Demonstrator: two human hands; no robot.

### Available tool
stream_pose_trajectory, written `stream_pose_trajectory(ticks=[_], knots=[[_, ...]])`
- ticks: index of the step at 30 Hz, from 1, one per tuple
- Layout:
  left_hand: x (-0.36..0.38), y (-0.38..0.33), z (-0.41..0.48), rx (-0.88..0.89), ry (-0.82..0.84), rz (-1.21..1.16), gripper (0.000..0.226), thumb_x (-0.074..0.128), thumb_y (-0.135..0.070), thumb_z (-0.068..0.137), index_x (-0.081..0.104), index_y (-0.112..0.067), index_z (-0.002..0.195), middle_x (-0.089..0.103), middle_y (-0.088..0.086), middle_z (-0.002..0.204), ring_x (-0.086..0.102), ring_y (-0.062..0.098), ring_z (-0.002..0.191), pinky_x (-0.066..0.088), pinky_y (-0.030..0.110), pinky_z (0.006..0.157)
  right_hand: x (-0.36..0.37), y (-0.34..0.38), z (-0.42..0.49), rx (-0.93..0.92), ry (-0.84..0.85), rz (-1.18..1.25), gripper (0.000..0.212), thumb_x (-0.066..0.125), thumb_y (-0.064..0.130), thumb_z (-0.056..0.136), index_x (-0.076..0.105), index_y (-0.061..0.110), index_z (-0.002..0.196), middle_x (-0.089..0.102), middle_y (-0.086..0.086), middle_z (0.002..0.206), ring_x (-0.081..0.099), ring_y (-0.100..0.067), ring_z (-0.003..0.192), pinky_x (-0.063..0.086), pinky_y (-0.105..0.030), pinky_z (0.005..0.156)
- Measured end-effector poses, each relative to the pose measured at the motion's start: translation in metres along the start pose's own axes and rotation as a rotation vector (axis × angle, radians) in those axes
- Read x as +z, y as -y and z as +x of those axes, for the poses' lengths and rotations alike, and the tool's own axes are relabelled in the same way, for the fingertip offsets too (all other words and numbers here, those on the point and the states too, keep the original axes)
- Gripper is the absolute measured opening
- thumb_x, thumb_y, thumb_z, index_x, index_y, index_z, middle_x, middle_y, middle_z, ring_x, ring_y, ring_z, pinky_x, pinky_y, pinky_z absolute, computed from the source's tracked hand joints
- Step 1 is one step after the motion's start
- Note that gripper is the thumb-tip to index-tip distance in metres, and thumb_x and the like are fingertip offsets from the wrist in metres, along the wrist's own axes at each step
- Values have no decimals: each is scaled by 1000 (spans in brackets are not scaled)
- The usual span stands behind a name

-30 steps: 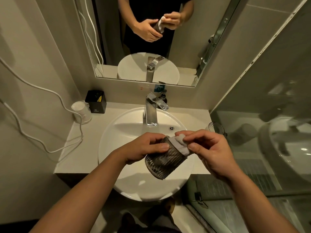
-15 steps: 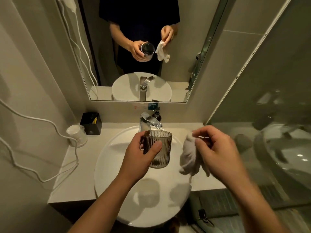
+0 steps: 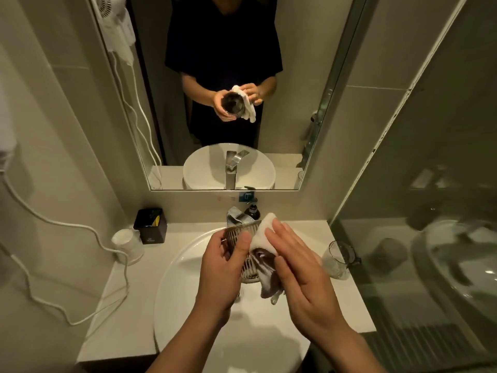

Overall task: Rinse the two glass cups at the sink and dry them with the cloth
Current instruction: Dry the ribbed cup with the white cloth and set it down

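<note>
My left hand (image 3: 220,270) grips a ribbed glass cup (image 3: 243,239) above the white round sink (image 3: 188,305). My right hand (image 3: 298,270) presses a white cloth (image 3: 265,234) flat against the cup's right side, with the fingers stretched out; the cloth's lower end hangs below the cup. The second glass cup (image 3: 337,261) stands upright on the counter to the right of the sink, apart from both hands. The mirror shows the same cup and cloth in the hands.
A chrome faucet (image 3: 238,215) rises just behind the cup. On the counter (image 3: 129,313) at the left stand a black box (image 3: 150,230) and a white kettle (image 3: 127,244) with a trailing cord. A glass shower wall (image 3: 416,265) closes off the right.
The cloth, held apart from the cup half a second ago, now lies against the cup's side under my right hand. The view has tilted upward.
</note>
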State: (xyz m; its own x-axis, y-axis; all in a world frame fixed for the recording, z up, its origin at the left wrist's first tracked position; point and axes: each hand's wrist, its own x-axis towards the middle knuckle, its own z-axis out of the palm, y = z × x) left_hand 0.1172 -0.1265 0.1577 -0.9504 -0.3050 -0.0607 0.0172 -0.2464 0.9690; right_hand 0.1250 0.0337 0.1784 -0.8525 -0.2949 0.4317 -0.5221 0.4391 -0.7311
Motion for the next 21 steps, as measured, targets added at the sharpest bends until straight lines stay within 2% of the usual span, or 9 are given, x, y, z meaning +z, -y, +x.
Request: stream_pose_trajectory(ticks=[4,6,8,10,11,14,15,19,21], knots=[[4,-10,-1,-11,18,-39,38,75,-65,76,73,-36,102,81,3,105,79,20,97,62,26,74,8,-9,3,-103,28,-104,58,38,48,109,21,36,164,17,13,173,9,-16,161,20,-36,126],[5,-11,-1,-8,12,-50,35,77,-60,78,73,-34,101,81,5,103,80,21,95,62,25,73,16,-9,5,-87,-4,-102,62,36,55,107,14,41,164,11,14,173,6,-16,161,19,-43,125],[4,-11,-1,-11,26,-79,32,77,-51,83,72,-28,105,81,9,105,79,25,98,63,28,74,24,-7,6,-44,-56,-21,59,35,54,108,13,46,162,11,17,173,13,-19,160,29,-54,122],[2,-13,-3,-26,56,-123,40,78,-47,85,71,-20,114,80,12,111,78,29,103,63,31,78,28,-5,8,44,-88,105,56,34,53,107,14,52,160,13,23,171,30,-25,156,44,-64,112],[0,-14,-4,-37,74,-140,46,78,-48,85,70,-17,117,79,13,113,77,29,105,63,32,79,29,-4,9,75,-104,148,55,33,53,107,15,55,159,15,24,170,32,-22,154,44,-60,112],[-4,-15,-6,-60,134,-181,57,75,-51,84,67,-13,124,77,16,118,76,29,109,63,35,83,31,-1,9,115,-139,245,52,31,54,107,20,55,158,21,25,169,24,-3,155,32,-35,123],[-6,-15,-6,-65,149,-179,58,72,-51,84,64,-13,126,77,15,119,75,28,110,63,35,84,31,0,9,147,-135,296,52,30,53,107,20,54,158,23,25,168,24,-2,155,32,-35,124],[-7,-15,-4,-104,214,-130,49,62,-49,91,60,-21,131,76,8,122,74,25,114,62,33,84,33,-3,5,172,-136,277,52,27,52,107,13,61,156,18,27,169,30,-9,152,33,-60,121],[-3,-17,-4,-105,241,-74,52,68,-54,89,63,-24,130,75,8,126,73,23,116,63,35,88,35,-2,2,138,-178,218,54,27,41,110,10,62,156,13,29,169,21,-4,156,30,-55,124]])
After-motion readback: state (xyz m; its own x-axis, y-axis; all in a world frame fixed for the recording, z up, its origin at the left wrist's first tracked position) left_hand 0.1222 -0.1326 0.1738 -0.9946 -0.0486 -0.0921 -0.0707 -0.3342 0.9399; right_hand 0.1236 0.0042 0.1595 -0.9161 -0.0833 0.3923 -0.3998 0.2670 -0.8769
